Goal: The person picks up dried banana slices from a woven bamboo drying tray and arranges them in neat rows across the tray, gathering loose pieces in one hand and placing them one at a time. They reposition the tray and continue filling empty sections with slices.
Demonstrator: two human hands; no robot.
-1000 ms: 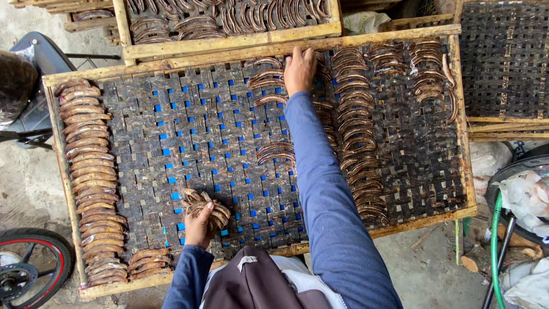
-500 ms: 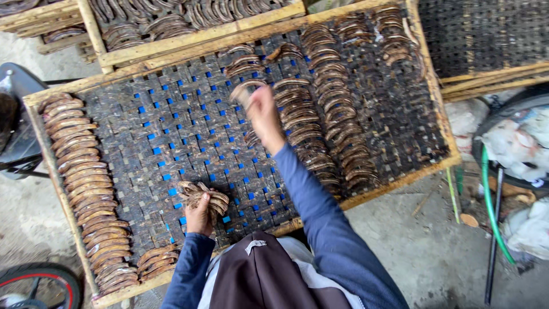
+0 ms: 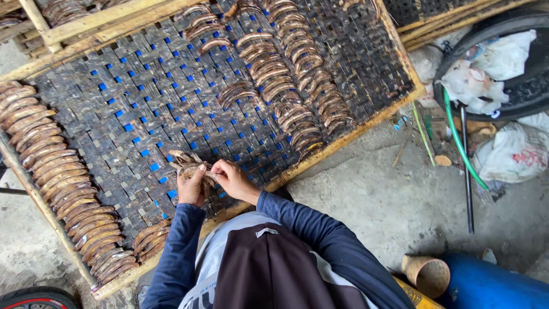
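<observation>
Against the frame half a second earlier, the right hand (image 3: 231,178) has drawn back from the middle of the woven rack (image 3: 143,109) and now meets the left hand (image 3: 191,186) at the near edge, at about 6 o'clock on the rack. The view has also tilted; the rack runs diagonally.

The left hand is closed around a bundle of curved brown strips (image 3: 186,165), held just above the rack surface. The right hand's fingers are curled and pinch the same bundle from its 3 o'clock side. Both sleeves are dark blue.

The rack is a flat lattice of dark, worn woven slats in a pale wooden frame (image 3: 349,134), with bright blue showing through the gaps. The strips are crescent-shaped, matte, brown to nearly black.

A long overlapping row of strips (image 3: 57,189) lies along the rack's 9 o'clock side. A second row (image 3: 291,86) runs from 12 toward 4 o'clock. A small cluster (image 3: 237,92) sits near the centre.

A second rack at 11 o'clock is cut off by the frame. Beyond the rack at 3 o'clock, a green hose (image 3: 460,146) lies on the concrete floor (image 3: 372,194). The bundle's strip count is hard to make out.
</observation>
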